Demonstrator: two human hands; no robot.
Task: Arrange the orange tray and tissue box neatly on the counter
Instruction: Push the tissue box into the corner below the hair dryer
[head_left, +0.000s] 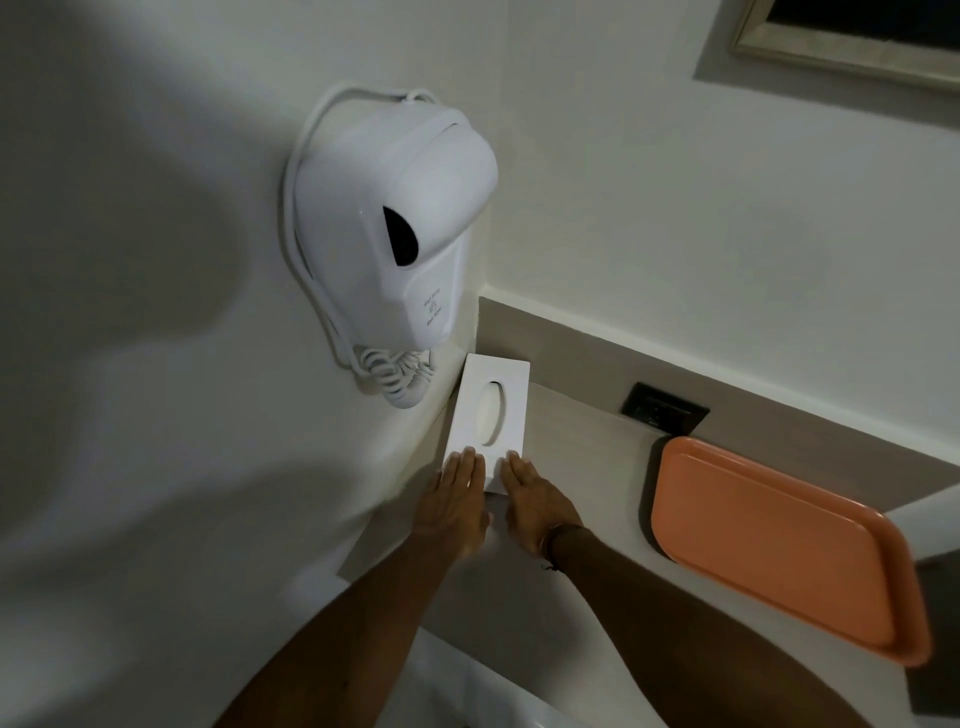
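Observation:
A white tissue box (493, 402) with an oval slot lies flat in the counter's far left corner, against the side wall. My left hand (457, 499) and my right hand (535, 501) rest flat side by side, fingers straight and together, with the fingertips on the box's near end. Neither hand grips it. An orange tray (779, 545) lies empty on the counter (582, 467) to the right, apart from the box, with its near right corner reaching over the counter's edge.
A white wall-mounted hair dryer (400, 218) with a coiled cord (400, 379) hangs on the left wall just above the box. A dark wall socket (665, 408) sits in the backsplash behind the tray. A framed mirror edge (841, 47) shows at the top right.

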